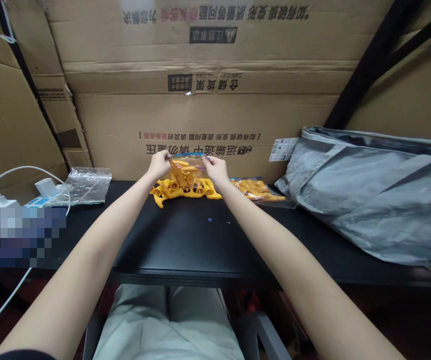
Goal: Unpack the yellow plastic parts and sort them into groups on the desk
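Two pinch grips, left hand (158,164) and right hand (216,168), closed on the top edge of the small clear plastic bag of yellow parts (185,173) above the black table (185,240); judged light, limp, slippery, best held there.

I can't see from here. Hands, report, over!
Left hand, right hand pinch clear bag top edge. Loose yellow parts underneath. Filled bag aside, right.

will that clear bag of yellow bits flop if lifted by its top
Probably floppy: the clear bag is thin film, pinched at its top by left hand and right hand. Likely sags bottom-heavy, as yellow pieces fill it.
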